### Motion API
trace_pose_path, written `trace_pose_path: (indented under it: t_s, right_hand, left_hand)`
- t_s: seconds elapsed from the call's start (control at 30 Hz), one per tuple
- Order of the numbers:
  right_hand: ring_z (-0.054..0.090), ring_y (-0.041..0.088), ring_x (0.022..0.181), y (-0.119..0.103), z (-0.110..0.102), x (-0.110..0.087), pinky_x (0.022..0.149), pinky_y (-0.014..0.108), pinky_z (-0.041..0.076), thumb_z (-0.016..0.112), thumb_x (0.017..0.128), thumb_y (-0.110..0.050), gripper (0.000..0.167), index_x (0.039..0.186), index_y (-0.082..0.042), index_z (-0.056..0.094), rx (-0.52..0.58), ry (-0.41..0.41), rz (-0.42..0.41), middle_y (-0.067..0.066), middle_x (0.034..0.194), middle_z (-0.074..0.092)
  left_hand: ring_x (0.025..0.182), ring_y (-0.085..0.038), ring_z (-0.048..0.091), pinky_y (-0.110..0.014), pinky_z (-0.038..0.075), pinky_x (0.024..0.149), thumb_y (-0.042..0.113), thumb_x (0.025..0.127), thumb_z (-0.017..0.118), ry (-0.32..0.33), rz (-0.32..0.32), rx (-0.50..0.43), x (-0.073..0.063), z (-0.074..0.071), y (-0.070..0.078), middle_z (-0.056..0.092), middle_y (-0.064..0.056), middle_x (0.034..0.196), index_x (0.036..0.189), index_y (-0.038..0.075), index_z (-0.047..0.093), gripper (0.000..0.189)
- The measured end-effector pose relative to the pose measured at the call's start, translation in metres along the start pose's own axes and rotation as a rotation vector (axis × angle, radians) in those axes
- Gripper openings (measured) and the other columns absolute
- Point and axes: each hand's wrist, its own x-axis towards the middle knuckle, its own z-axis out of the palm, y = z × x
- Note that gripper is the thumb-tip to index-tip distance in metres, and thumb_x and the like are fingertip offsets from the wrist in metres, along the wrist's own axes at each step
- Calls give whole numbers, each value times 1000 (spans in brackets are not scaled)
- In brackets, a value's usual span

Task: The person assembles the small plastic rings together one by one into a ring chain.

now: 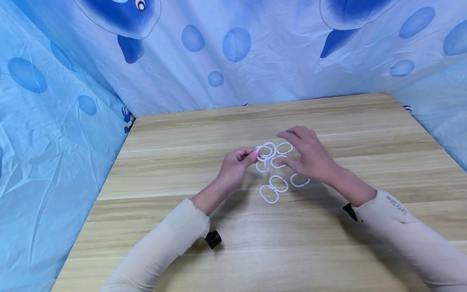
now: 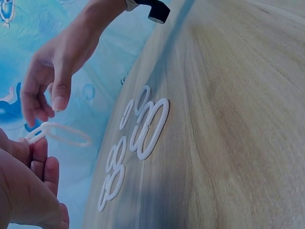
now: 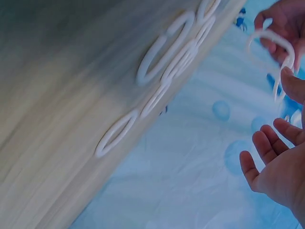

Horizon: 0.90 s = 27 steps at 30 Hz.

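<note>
Well inside table edge [image 1: 204, 112], left grip [image 1: 235, 164] pinches white rings [image 3: 272, 36]; right grip [image 1: 313, 156] spread, unladen.

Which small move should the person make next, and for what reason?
Probably lower the right hand and pinch one loose ring from the table. That hand looks empty and hovers above the scattered rings, while the left hand pinches raised white rings that appear linked, so another might be added.

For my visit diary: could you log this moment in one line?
left hand: pinching white oval plastic-looking links | right hand: fingers apart, holding nothing | other links: on pale wood-grain table
</note>
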Motion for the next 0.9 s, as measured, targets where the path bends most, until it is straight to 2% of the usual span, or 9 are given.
trace_pose_path:
  t_s: [0.13,0.3,0.57,0.73,0.9]
  right_hand:
    - [52,33,101,12,-9,-4,88,52,36,88,67,-15,64,122,-1,60,29,-22,71,14,109,59]
    - [52,32,105,25,-16,-9,88,54,35,87,68,-11,63,124,-4,59,47,-102,149,14,112,59]
    - [54,32,100,46,-24,-15,84,49,38,81,72,0,60,127,-6,58,116,-228,204,12,107,60]
    - [50,34,104,58,-31,-21,84,53,35,76,77,1,57,129,-6,56,147,-347,287,18,108,59]
    - [45,37,113,67,-36,-24,86,62,31,78,75,-2,63,133,-8,54,130,-459,358,19,121,58]
  left_hand:
    - [99,-23,62,-31,46,97,12,96,59,0,-17,5,0,-2,1,64,-22,114,109,-7,63,23]
    - [102,-29,62,-30,47,96,10,95,59,2,-8,-10,2,-2,-1,65,-21,110,109,-9,62,23]
    - [97,-23,63,-29,48,94,9,95,60,4,-5,-31,1,-3,0,68,-16,107,105,-5,64,18]
    - [94,-20,63,-30,48,94,8,94,60,7,1,-33,1,-4,-1,68,-16,104,105,-5,64,17]
    - [89,-15,62,-30,48,94,9,94,61,13,-4,-19,1,-5,-2,70,-12,102,102,-4,65,16]
